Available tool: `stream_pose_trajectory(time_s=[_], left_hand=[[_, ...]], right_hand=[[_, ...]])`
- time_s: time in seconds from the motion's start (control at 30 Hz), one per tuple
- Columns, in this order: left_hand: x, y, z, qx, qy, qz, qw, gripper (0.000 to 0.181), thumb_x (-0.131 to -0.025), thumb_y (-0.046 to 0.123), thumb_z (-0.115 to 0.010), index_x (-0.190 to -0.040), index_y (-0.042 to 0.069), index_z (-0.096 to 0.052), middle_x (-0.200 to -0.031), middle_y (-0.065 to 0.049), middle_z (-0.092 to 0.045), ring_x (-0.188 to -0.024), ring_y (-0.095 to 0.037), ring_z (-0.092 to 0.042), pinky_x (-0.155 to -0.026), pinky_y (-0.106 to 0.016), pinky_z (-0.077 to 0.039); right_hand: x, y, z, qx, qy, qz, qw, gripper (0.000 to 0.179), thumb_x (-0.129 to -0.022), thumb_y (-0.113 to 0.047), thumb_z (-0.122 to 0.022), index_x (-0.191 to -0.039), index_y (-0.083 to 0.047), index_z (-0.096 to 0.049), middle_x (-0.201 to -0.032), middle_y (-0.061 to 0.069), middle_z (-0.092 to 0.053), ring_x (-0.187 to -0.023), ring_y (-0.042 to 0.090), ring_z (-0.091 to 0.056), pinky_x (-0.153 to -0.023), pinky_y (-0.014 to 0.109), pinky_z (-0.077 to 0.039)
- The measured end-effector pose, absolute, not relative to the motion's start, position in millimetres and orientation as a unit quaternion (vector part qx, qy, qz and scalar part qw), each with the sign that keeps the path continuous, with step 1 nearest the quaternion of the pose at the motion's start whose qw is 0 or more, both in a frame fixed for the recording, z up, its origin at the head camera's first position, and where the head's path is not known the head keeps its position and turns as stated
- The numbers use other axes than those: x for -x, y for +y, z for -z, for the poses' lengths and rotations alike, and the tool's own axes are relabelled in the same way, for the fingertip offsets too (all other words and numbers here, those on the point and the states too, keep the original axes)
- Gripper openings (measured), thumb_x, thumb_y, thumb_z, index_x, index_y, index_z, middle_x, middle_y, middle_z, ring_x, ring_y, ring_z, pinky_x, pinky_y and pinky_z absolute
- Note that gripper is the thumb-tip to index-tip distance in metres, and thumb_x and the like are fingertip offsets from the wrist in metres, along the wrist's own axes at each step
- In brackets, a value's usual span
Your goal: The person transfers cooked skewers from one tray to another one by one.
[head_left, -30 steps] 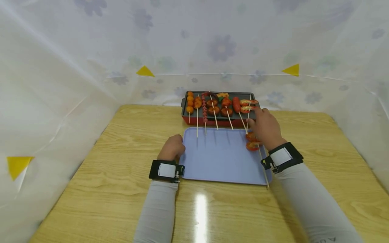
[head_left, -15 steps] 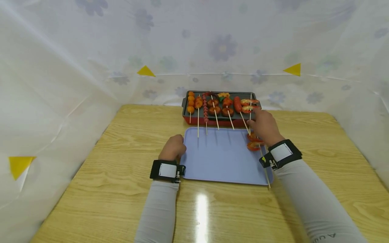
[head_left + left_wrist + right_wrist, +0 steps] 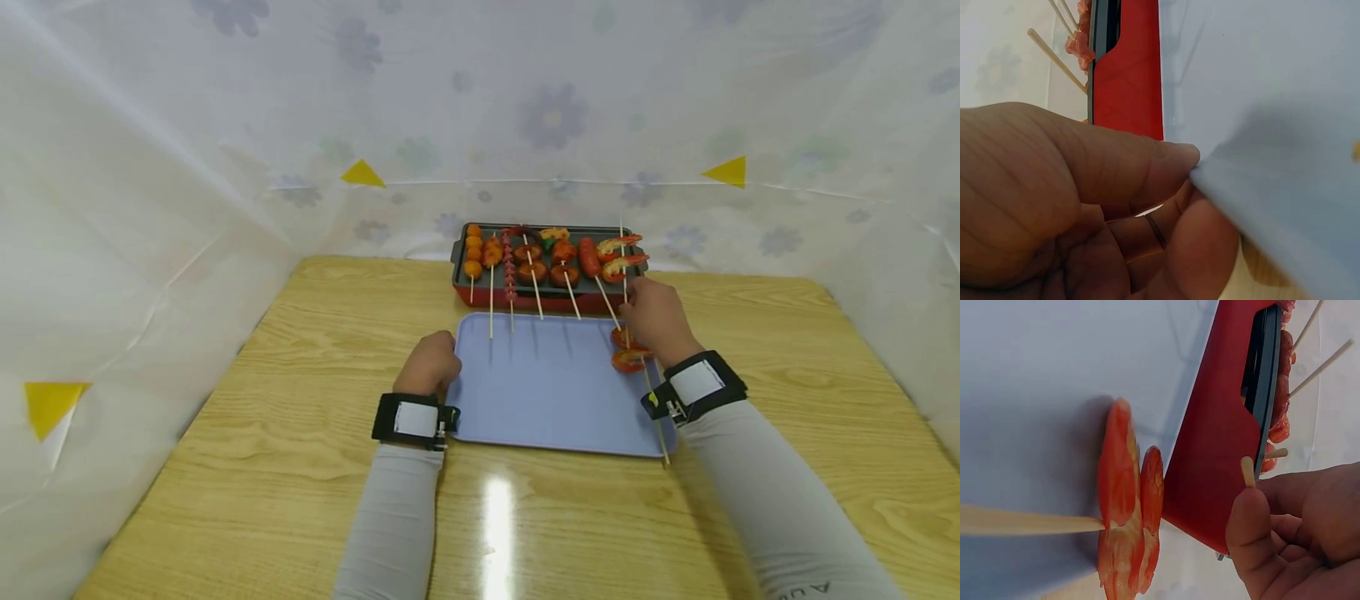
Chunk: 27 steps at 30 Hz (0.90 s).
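My left hand (image 3: 429,365) pinches the left rim of a pale lilac tray (image 3: 543,387) between thumb and fingers; the left wrist view shows the thumb (image 3: 1160,164) on top of the rim. At the grill's right end, my right hand (image 3: 660,318) pinches the stick of a shrimp skewer (image 3: 624,267), its two shrimps over the grill plate. In the right wrist view the stick's end pokes out above a fingertip (image 3: 1250,512). Another shrimp skewer (image 3: 628,360) lies along the tray's right side, its stick reaching past the front rim.
Behind the tray stands a red and black tabletop grill (image 3: 480,297). On it lie several skewers, including orange balls (image 3: 472,250), a sausage (image 3: 588,258) and brown round slices (image 3: 532,272); their sticks overhang the front. A wooden table (image 3: 300,467) and pale flowered sheeting (image 3: 555,125) surround everything.
The right fingers have closed on the shrimp skewer's stick, and its shrimps have tilted and shifted slightly. My left hand stays on the tray's rim.
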<state>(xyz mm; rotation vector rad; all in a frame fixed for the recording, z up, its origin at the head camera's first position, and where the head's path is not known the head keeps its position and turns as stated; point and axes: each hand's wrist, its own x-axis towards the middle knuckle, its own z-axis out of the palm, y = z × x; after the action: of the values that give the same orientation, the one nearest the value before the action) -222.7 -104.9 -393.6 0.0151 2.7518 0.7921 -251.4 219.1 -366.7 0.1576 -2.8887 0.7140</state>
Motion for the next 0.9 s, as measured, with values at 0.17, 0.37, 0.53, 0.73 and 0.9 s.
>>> stream_pose_trajectory(time_s=[0.17, 0.37, 0.53, 0.73, 0.9], left_hand=[[222.9, -105.5, 394.8, -0.010, 0.953, -0.273, 0.130, 0.014, -0.081, -0.008, -0.051, -0.091, -0.002, -0.059, -0.082, -0.012, -0.056, -0.071, -0.025, -0.051, -0.056, -0.031, -0.041], [223.8, -105.3, 394.8, -0.013, 0.954, -0.270, 0.132, 0.017, -0.083, -0.008, -0.051, -0.096, -0.004, -0.060, -0.084, -0.012, -0.056, -0.072, -0.025, -0.050, -0.058, -0.031, -0.041], [224.0, -105.2, 395.5, -0.010, 0.952, -0.273, 0.137, 0.018, -0.082, -0.008, -0.052, -0.097, -0.004, -0.061, -0.084, -0.013, -0.057, -0.072, -0.025, -0.051, -0.057, -0.031, -0.042], [225.0, -105.6, 397.1, -0.011, 0.951, -0.276, 0.137, 0.017, -0.082, -0.009, -0.052, -0.096, -0.004, -0.060, -0.083, -0.013, -0.056, -0.071, -0.025, -0.051, -0.056, -0.031, -0.042], [225.7, -106.4, 397.3, -0.015, 0.954, -0.270, 0.132, 0.017, -0.081, -0.009, -0.052, -0.095, -0.003, -0.060, -0.082, -0.012, -0.056, -0.071, -0.025, -0.051, -0.056, -0.031, -0.042]], right_hand=[[250.2, 219.8, 369.0, -0.039, -0.966, -0.244, 0.076, 0.026, -0.092, -0.002, -0.057, -0.112, 0.014, -0.053, -0.091, 0.027, -0.061, -0.075, 0.037, -0.057, -0.065, 0.047, -0.046], [250.7, 219.9, 372.2, -0.014, -0.968, -0.246, 0.058, 0.029, -0.092, -0.002, -0.055, -0.116, 0.012, -0.047, -0.095, 0.029, -0.060, -0.079, 0.037, -0.057, -0.067, 0.047, -0.048], [252.1, 218.3, 373.2, -0.003, -0.968, -0.246, 0.044, 0.029, -0.093, -0.003, -0.054, -0.116, 0.011, -0.044, -0.100, 0.030, -0.058, -0.084, 0.039, -0.057, -0.073, 0.050, -0.049], [251.8, 218.0, 372.4, -0.014, -0.971, -0.237, 0.031, 0.028, -0.091, -0.001, -0.053, -0.113, 0.012, -0.043, -0.097, 0.031, -0.058, -0.079, 0.039, -0.058, -0.066, 0.049, -0.049], [249.6, 218.8, 371.8, -0.033, -0.974, -0.222, 0.033, 0.027, -0.090, 0.000, -0.051, -0.111, 0.015, -0.041, -0.093, 0.033, -0.057, -0.075, 0.040, -0.058, -0.063, 0.051, -0.049]])
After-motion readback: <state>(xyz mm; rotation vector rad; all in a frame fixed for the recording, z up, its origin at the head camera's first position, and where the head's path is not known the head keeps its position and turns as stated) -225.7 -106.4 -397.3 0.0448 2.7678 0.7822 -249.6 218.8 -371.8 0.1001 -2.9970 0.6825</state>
